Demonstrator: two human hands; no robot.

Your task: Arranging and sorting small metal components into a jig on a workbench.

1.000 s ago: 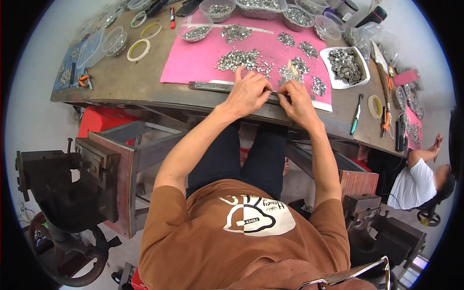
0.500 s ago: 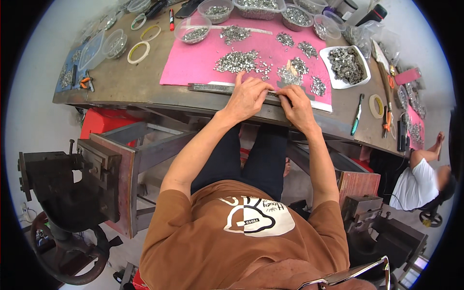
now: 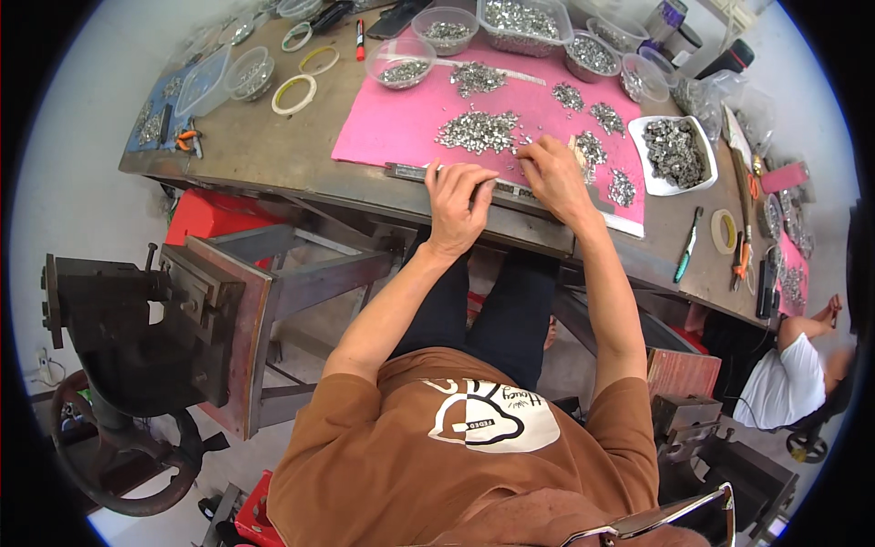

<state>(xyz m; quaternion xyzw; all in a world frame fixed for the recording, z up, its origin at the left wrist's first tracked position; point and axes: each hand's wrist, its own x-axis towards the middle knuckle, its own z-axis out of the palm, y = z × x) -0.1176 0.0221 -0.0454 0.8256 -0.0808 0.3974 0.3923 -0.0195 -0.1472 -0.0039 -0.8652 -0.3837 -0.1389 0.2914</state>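
Note:
A long, narrow metal bar (image 3: 408, 171) lies along the front edge of the pink mat (image 3: 374, 128), with small metal pieces lined up on it between my hands. My left hand (image 3: 458, 202) is closed over the bar, thumb and forefinger brought near each other. Just beyond the bar, my right hand (image 3: 553, 178) has its fingertips pinched at the right end of a loose heap of small silvery metal pieces (image 3: 478, 132). Whatever sits between those fingertips is too small to make out. Smaller piles (image 3: 622, 188) of similar pieces lie past my right hand.
Clear plastic tubs (image 3: 524, 27) of metal bits line the back. To the right are a white dish (image 3: 713, 159) of darker pieces, a toothbrush (image 3: 690, 244) and a tape roll (image 3: 724, 232). A bench press (image 3: 137, 319) stands at left; another person (image 3: 786, 378) sits at far right.
My right hand has lifted off the bar and moved beyond it to the heap's edge. My left hand stays at the bar, its fingers shifted. The whole view has swung slightly.

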